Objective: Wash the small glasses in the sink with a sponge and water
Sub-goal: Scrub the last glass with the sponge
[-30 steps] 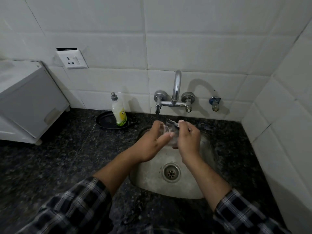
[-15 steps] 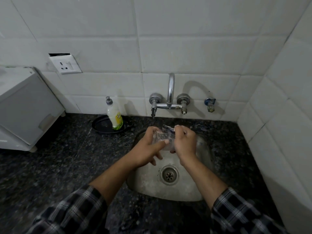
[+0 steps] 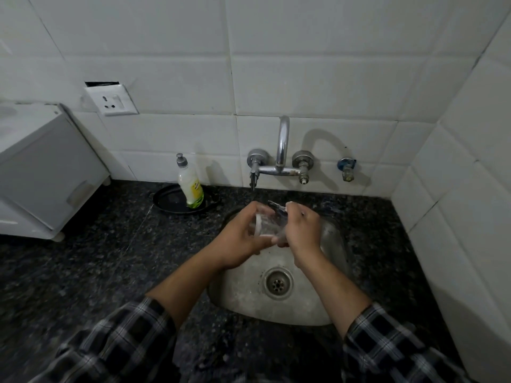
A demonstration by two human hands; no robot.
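I hold a small clear glass (image 3: 266, 224) over the back of the steel sink (image 3: 301, 308). My left hand (image 3: 240, 239) wraps around it from the left, with the glass lying on its side, rim toward the left. My right hand (image 3: 301, 230) is closed against the glass's other end; a dark sponge edge (image 3: 276, 206) sticks out above its fingers. Most of the sponge is hidden in that hand. The wall tap (image 3: 282, 150) stands just behind the hands; I see no stream of water.
A dish-soap bottle (image 3: 190, 183) stands on a black plate (image 3: 168, 205) left of the sink. A white appliance (image 3: 41, 167) sits at the far left on the dark granite counter (image 3: 96, 258). A tiled wall closes the right side. The drain (image 3: 277, 283) lies below the hands.
Both hands stay together over the sink and have shifted slightly, turning the glass. The view has tilted a little.
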